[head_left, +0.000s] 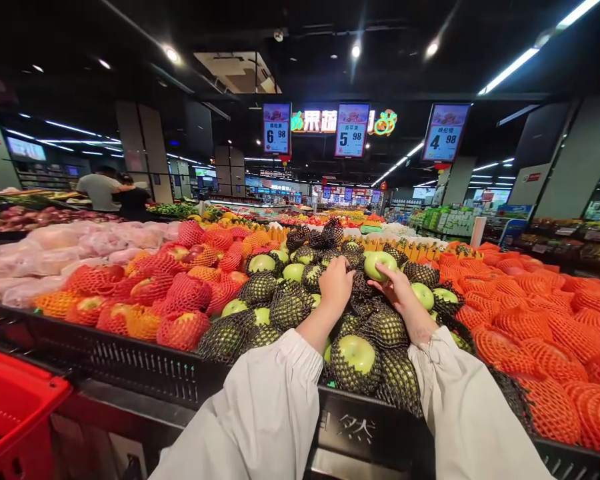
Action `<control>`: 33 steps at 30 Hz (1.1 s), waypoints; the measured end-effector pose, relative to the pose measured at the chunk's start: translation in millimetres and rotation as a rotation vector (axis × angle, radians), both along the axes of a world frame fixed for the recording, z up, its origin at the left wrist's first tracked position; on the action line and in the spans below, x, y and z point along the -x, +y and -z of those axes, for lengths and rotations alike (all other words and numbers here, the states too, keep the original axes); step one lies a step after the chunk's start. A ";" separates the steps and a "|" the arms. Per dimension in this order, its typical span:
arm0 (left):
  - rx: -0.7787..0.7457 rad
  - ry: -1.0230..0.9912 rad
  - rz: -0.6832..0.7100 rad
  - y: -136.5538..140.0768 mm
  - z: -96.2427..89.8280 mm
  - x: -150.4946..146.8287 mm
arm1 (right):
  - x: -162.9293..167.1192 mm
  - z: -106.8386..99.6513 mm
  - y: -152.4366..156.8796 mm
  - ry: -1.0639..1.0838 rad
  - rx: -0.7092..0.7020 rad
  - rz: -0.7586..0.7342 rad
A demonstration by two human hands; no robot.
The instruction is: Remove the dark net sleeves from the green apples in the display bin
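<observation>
three price boards hang over the fruit stand. the left price board reads 6.98, the middle price board reads 5.98, and the right price board reads 4.98; the small characters on them are too fine to read. a glowing yellow sign with chinese characters runs between the first two boards. pale characters are printed on the front of the black display crate, partly hidden by the sleeves.

the right hand has its fingers curled round the underside of a bare green apple, which sits at the fingertips, just above the hand, at the top of the heap. the left hand is just left of that apple, fingers folded down onto the black foam nets of the green apples in the pile; whether it pinches a net or only presses on it cannot be told. both arms wear pale sleeves.

left of the heap lie red apples in red nets, and to the right orange-netted fruit. a red basket sits at the lower left. two people stand far off on the left.
</observation>
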State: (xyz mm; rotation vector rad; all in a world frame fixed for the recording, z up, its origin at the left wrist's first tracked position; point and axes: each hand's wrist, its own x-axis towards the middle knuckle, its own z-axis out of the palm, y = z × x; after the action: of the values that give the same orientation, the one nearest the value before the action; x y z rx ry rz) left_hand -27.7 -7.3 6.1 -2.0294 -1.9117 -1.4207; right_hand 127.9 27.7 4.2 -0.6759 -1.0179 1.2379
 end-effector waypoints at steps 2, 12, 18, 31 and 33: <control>-0.095 -0.052 -0.005 0.1 -0.9 2.1 | -0.5 -1.2 -0.5 -0.033 -0.004 0.046; -0.204 -0.548 0.173 30.2 17.2 -5.3 | -8.2 -7.1 -7.9 0.175 -0.170 0.042; -0.072 -1.037 0.505 41.4 17.0 -16.4 | -4.5 -2.5 -12.8 0.033 -0.163 -0.093; -0.163 -1.052 0.557 46.8 21.6 -11.0 | -3.7 -4.3 -7.0 -0.049 -0.105 0.052; -0.128 -1.054 0.568 43.6 21.1 -11.5 | -6.1 -4.4 -3.3 -0.005 -0.115 0.103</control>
State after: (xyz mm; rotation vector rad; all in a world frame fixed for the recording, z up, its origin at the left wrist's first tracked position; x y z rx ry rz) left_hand -16.1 36.4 -15.0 -2.0012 -1.2977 -3.1123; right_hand 134.0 24.4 8.7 -0.6348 -1.0378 1.0804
